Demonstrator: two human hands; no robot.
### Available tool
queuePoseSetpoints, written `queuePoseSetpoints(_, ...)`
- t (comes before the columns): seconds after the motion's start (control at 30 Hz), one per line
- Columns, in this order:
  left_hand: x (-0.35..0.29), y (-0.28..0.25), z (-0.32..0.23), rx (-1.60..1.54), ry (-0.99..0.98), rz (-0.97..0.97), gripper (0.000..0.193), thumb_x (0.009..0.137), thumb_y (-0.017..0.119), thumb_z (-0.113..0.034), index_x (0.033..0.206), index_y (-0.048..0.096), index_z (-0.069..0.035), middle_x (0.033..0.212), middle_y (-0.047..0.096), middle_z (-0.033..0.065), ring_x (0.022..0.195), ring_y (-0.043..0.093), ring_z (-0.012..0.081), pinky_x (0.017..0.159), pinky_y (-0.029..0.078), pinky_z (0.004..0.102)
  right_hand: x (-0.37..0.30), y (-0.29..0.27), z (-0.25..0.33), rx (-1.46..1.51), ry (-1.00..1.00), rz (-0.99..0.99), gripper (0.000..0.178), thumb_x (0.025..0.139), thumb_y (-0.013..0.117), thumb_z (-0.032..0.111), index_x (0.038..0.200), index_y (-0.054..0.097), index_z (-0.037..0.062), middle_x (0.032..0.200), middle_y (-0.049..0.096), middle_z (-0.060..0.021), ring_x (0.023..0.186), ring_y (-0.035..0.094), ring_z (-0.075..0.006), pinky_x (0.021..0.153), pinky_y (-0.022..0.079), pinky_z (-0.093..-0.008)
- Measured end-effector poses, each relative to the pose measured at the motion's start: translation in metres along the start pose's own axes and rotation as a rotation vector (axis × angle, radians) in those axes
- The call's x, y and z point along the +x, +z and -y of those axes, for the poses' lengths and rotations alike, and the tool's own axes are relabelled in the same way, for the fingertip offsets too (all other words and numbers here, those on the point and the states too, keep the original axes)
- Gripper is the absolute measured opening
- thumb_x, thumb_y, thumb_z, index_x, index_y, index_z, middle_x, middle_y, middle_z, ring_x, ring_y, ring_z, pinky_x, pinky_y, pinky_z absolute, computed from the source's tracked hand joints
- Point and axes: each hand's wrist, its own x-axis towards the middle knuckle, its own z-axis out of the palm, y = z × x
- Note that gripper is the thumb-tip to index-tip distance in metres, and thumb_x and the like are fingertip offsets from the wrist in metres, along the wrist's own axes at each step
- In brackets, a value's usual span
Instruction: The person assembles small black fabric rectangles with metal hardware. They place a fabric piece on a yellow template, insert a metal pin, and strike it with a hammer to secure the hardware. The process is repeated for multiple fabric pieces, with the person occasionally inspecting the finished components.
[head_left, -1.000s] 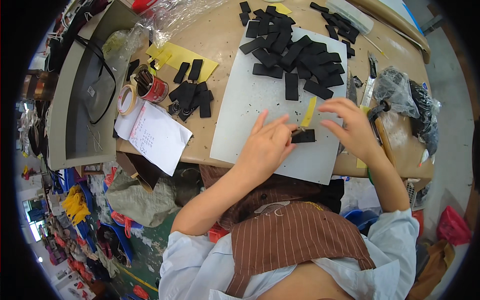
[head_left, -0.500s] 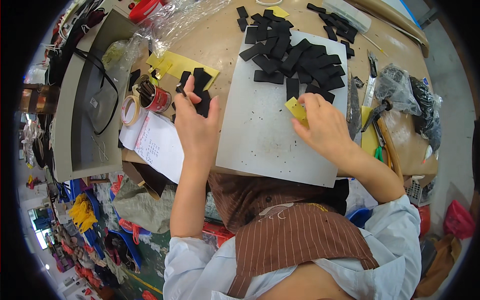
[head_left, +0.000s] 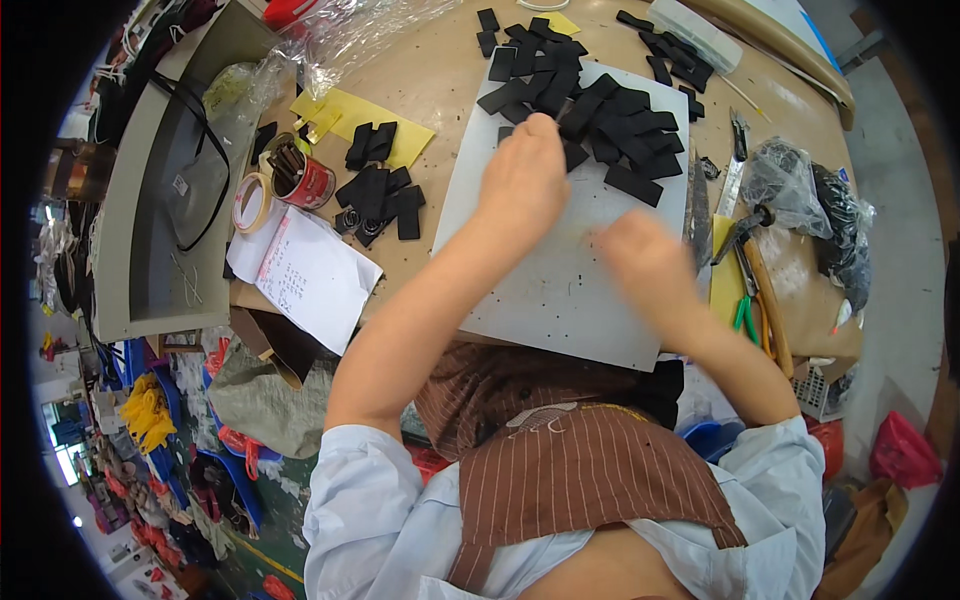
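Observation:
A heap of short black fabric strips [head_left: 622, 130] lies on the far half of a pale grey board [head_left: 560, 290]. My left hand [head_left: 525, 180] reaches over the heap's left edge with its fingers curled closed; what they grip is hidden beneath the hand. One black strip [head_left: 575, 155] shows just beside those fingers. Near the middle of the board is my right hand [head_left: 648, 262], smeared by motion, so its fingers and anything in them cannot be made out. A smaller group of black strips [head_left: 380, 195] lies on the table to the left.
At left are a yellow sheet [head_left: 410, 145], a red can of sticks [head_left: 315, 188], a tape roll [head_left: 250, 203] and a notepad [head_left: 315, 270]. To the right lie a utility knife [head_left: 736, 165], green-handled pliers [head_left: 746, 310], a hammer [head_left: 765, 285] and plastic bags [head_left: 790, 180].
My left hand has moved right from the smaller group to the heap. My right hand has drawn slightly nearer me, and the yellow piece it held no longer shows clearly.

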Motion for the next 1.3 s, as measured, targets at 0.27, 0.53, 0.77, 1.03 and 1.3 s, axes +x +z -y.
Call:
queuePoseSetpoints(0.27, -0.023, -0.026, 0.045, -0.229, 0.053, -0.052, 0.03, 0.076, 0.069, 0.001, 0.089, 0.042, -0.001, 0.095, 0.065, 0.0172, 0.085, 0.067, 0.0292, 0.069, 0.055, 0.0339, 0.049, 0.003, -0.02, 0.013, 0.076, -0.09, 0.007, 0.076, 0.062, 0.011, 0.082, 0.061, 0.0071, 0.082, 0.057, -0.0114, 0.076, 0.061, -0.0285, 0.066, 0.051, -0.041)
queuePoseSetpoints(0.53, -0.038, -0.032, 0.04, -0.064, 0.016, -0.044, 0.038, 0.075, 0.076, -0.009, 0.085, 0.04, -0.004, 0.096, 0.068, 0.0128, 0.083, 0.065, 0.0249, 0.074, 0.052, 0.0346, 0.018, 0.012, 0.018, 0.35, -0.011, 0.137, 0.024, 0.081, 0.069, 0.014, 0.103, 0.066, 0.005, 0.096, 0.063, -0.0115, 0.08, 0.064, -0.0284, 0.069, 0.053, -0.0368)
queuePoseSetpoints(0.77, -0.065, -0.049, 0.013, -0.394, -0.079, -0.066, 0.038, 0.073, 0.077, -0.008, 0.086, 0.041, -0.003, 0.102, 0.07, 0.0119, 0.082, 0.065, 0.0246, 0.076, 0.051, 0.0333, 0.0, -0.025, -0.054, 0.146, 0.237, -0.161, 0.027, 0.078, 0.073, 0.008, 0.104, 0.068, 0.0053, 0.109, 0.065, -0.01, 0.094, 0.063, -0.0294, 0.082, 0.051, -0.0365)
queuePoseSetpoints(1.03, -0.102, -0.012, 0.0, -0.32, 0.28, 0.119, 0.041, 0.068, 0.081, -0.007, 0.087, 0.045, -0.005, 0.104, 0.069, 0.0083, 0.085, 0.06, 0.0258, 0.081, 0.045, 0.0363, 0.004, -0.043, -0.045, 0.216, 0.284, -0.076, 0.034, 0.075, 0.073, 0.006, 0.108, 0.066, 0.0062, 0.1, 0.068, -0.0066, 0.079, 0.059, -0.0215, 0.071, 0.05, -0.0314)
queuePoseSetpoints(1.3, -0.115, -0.019, 0.002, -0.404, 0.199, 0.051, 0.048, 0.069, 0.082, -0.01, 0.081, 0.036, -0.01, 0.117, 0.067, 0.0109, 0.092, 0.058, 0.0256, 0.09, 0.04, 0.037, -0.017, -0.045, -0.012, 0.353, 0.102, 0.169, 0.048, 0.072, 0.074, 0.006, 0.118, 0.06, 0.0078, 0.101, 0.067, -0.0054, 0.078, 0.059, -0.0212, 0.068, 0.051, -0.032)
